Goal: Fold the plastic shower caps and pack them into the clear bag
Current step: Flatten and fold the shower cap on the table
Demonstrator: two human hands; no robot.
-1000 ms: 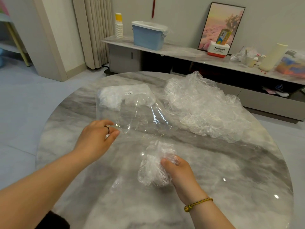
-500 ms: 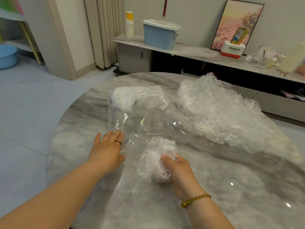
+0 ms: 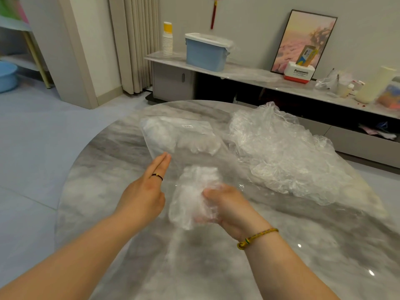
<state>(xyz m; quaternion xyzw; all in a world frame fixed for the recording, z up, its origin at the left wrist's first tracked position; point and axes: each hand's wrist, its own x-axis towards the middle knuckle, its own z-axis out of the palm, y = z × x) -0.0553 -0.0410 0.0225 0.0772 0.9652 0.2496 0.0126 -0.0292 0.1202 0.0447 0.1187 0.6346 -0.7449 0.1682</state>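
Note:
A clear bag (image 3: 184, 137) with a small white label lies on the round marble table (image 3: 324, 245), with some folded caps showing at its far end. My right hand (image 3: 227, 206) is shut on a folded, bunched shower cap (image 3: 192, 198) at the bag's near end. My left hand (image 3: 147, 189), fingers straight and together, rests edge-on beside the bag's left side, just left of the cap. A loose pile of crumpled shower caps (image 3: 285, 152) sits to the right of the bag.
Behind the table runs a low marble console (image 3: 238, 72) carrying a blue lidded bin (image 3: 205, 53), stacked paper cups (image 3: 167, 38), a framed picture (image 3: 303, 40) and a Panasonic box (image 3: 298, 72). A blue basin (image 3: 6, 76) stands on the floor at far left.
My left hand let go of the bag's edge, flattened, then turned edge-on with fingers straight beside the bag. My right hand kept hold of the folded cap at the bag's near end.

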